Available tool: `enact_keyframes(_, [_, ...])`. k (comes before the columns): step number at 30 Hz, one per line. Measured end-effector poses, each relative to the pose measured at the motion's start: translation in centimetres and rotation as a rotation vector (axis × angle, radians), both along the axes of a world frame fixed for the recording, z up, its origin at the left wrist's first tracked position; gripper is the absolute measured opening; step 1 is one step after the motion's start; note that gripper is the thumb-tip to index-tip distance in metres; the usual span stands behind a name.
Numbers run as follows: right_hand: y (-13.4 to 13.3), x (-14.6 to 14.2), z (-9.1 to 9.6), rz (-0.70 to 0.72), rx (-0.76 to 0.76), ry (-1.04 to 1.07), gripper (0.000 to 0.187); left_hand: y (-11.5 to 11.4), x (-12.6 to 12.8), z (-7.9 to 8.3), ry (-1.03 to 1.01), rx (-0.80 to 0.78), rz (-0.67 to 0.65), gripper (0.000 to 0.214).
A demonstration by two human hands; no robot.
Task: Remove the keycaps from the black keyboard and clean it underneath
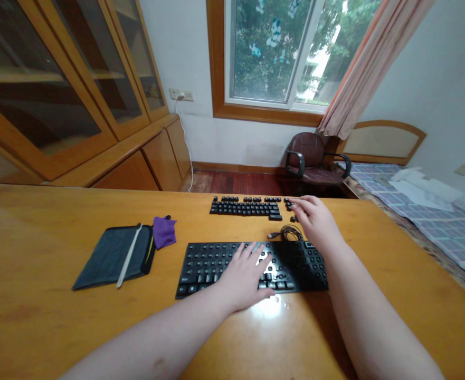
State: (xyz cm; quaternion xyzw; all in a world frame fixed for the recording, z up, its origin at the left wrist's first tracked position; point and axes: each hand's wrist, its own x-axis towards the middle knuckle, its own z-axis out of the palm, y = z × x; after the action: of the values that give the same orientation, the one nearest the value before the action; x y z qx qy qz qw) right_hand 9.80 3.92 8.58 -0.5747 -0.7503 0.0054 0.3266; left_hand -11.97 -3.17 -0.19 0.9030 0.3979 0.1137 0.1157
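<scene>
A black keyboard [216, 258] lies across the table, many of its keys without caps and some along the bottom row still capped. My left hand [246, 277] rests flat on its middle, fingers spread. Beyond it, loose black keycaps [244, 208] are laid out in rows like a keyboard layout. My right hand [317, 219] reaches over to the right end of those rows, thumb and fingers closed together at a keycap [288, 207]; the fingertips partly hide it. A coiled black USB cable [291, 233] sits between keyboard and keycaps.
On the left of the wooden table [38, 316] lie a dark zip pouch [109, 256], a white stick-like tool [129, 256] across it, and a purple cloth [164, 232]. Past the far edge are a chair [309, 153], a bed [430, 211] and a cabinet [137, 169].
</scene>
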Motion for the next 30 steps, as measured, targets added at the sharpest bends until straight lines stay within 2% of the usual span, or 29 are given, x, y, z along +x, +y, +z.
enact_keyframes(3, [-3.0,0.1,3.2,0.08,0.066,0.152,0.041,0.0,0.0,0.5,-0.044,-0.008,0.0,0.075])
enact_keyframes(5, [-4.9,-0.6,3.3,0.127,-0.007,0.201,0.039,-0.1,0.1,1.0,-0.102,-0.021,0.011,0.069])
enact_keyframes(6, [-5.7,-1.1,2.5,0.157,-0.062,0.224,0.036,-0.1,0.1,1.3,-0.133,-0.032,0.02,0.063])
enact_keyframes(8, [-6.8,-2.2,-0.1,0.187,-0.14,0.282,0.026,-0.2,0.1,1.7,-0.178,-0.05,0.035,0.051])
enact_keyframes(11, [-7.4,-2.9,-5.0,0.206,-0.082,0.337,0.025,-0.2,0.1,1.9,-0.185,-0.056,0.031,0.04])
enact_keyframes(14, [-7.3,-2.8,-7.8,0.191,-0.086,0.362,0.026,-0.1,0.1,1.9,-0.163,-0.047,0.014,0.036])
enact_keyframes(16, [-7.0,-2.7,-8.3,0.195,-0.108,0.36,0.026,0.0,0.1,1.9,-0.145,-0.046,0.003,0.036])
enact_keyframes(22, [-6.9,-3.3,-8.0,0.119,-0.148,0.392,0.03,0.1,0.3,1.5,-0.116,-0.036,-0.029,0.038])
enact_keyframes(30, [-7.3,-4.0,-8.4,0.092,-0.129,0.374,0.031,0.2,0.3,1.4,-0.123,-0.055,-0.057,0.032])
